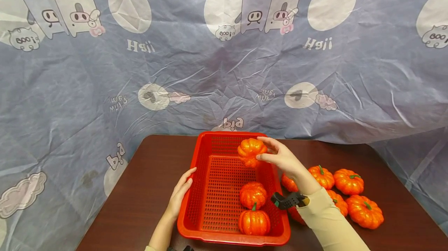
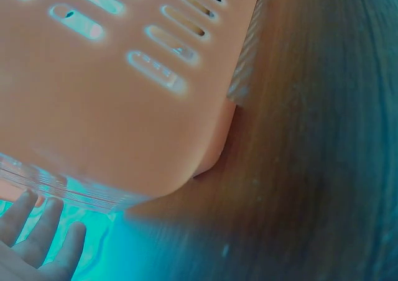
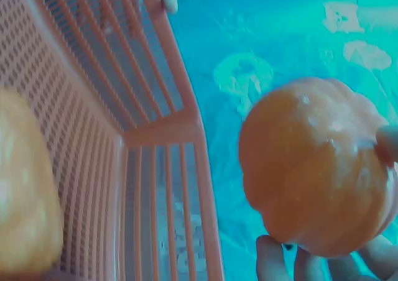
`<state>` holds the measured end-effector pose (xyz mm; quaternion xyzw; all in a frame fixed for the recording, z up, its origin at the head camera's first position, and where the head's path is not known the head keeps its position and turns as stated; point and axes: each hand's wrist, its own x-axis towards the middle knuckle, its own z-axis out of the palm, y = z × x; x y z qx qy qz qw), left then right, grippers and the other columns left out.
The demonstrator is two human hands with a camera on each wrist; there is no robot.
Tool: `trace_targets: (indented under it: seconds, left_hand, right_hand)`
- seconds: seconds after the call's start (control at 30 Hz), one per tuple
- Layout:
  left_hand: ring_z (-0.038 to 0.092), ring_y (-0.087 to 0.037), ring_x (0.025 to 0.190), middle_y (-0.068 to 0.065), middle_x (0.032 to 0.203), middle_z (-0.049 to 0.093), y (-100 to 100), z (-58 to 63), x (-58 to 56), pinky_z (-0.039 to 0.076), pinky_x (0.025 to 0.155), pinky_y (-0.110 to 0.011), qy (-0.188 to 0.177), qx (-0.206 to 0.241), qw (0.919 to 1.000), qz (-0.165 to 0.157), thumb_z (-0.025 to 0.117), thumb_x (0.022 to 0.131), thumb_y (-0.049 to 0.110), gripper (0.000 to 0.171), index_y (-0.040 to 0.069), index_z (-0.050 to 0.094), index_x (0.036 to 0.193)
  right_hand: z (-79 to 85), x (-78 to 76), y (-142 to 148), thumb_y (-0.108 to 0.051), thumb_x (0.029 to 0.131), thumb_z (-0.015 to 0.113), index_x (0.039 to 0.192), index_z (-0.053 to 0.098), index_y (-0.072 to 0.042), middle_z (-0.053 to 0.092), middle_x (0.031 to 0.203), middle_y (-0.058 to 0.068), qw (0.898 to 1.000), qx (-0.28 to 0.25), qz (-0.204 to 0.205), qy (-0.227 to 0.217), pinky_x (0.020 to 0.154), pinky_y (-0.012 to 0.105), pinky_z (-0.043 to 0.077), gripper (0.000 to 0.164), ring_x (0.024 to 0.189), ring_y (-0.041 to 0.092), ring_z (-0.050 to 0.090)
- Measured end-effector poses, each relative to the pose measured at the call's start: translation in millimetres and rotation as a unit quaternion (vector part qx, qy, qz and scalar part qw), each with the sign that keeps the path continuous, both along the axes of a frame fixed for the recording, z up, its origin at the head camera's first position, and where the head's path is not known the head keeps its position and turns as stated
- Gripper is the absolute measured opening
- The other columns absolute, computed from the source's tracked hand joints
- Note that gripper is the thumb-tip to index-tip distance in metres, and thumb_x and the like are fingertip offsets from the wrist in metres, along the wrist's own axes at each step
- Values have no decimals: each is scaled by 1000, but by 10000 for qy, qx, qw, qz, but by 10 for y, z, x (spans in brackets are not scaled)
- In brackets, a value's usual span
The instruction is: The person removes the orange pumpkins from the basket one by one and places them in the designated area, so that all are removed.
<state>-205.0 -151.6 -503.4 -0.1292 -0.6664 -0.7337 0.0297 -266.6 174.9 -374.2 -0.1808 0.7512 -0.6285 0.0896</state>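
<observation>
A red plastic basket [image 1: 210, 237] with slotted walls stands on the dark table. My right hand [image 1: 280, 160] holds an orange pumpkin [image 1: 251, 151] over the basket's far right part, thumb on the near side and fingers on the far side. The right wrist view shows the same pumpkin [image 3: 311, 169] gripped at its edges. Two pumpkins lie inside along the right wall: one [image 1: 253, 194] and, nearer, another with a green stem [image 1: 254, 222]. My left hand [image 1: 180, 194] rests its straight fingers against the basket's left rim; its fingers [image 2: 46, 234] show beside the wall in the left wrist view.
Right of the basket, several more pumpkins [image 1: 365, 211] lie grouped on the brown table [image 1: 133, 200], some partly hidden behind my right forearm. A grey-blue printed cloth [image 1: 224, 72] hangs behind the table and along its sides.
</observation>
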Motion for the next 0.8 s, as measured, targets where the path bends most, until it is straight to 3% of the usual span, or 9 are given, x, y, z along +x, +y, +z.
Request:
trace_targets:
  seconds: [0.17, 0.5, 0.67, 0.8]
  left_hand:
    - [38, -35, 121, -16, 144, 33, 2, 2, -1, 40, 93, -27, -9, -10, 10000, 20, 35, 101, 20, 43, 8, 37, 142]
    - [39, -34, 121, -16, 143, 34, -2, 0, 2, 41, 93, -28, -2, 0, 10000, -17, 35, 101, 20, 42, 8, 36, 142]
    - [39, -36, 120, -17, 142, 34, -2, 3, 8, 41, 93, -29, -4, 48, 10000, -77, 34, 102, 20, 42, 9, 35, 142]
    - [39, -38, 120, -18, 141, 35, 2, 4, 12, 42, 93, -30, -18, 83, 9999, -89, 34, 102, 20, 42, 9, 35, 143]
  right_hand:
    - [13, -27, 217, -4, 84, 66, 143, 33, -2, 51, 121, 13, 9995, -200, -85, -212, 79, 32, 51, 68, 91, 14, 59]
    - [-122, -39, 496, 10, 88, 54, 135, 35, -16, 41, 123, 7, 9893, -1443, 131, -194, 81, 42, 51, 56, 93, 18, 62]
    - [-150, -56, 574, 13, 86, 50, 129, 32, -16, 40, 120, 5, 9779, -2015, -245, -509, 81, 42, 51, 55, 95, 17, 60]
    - [-153, -80, 627, -2, 92, 54, 119, 35, -20, 44, 115, 2, 9621, -2451, -687, -976, 82, 43, 50, 38, 94, 15, 60]
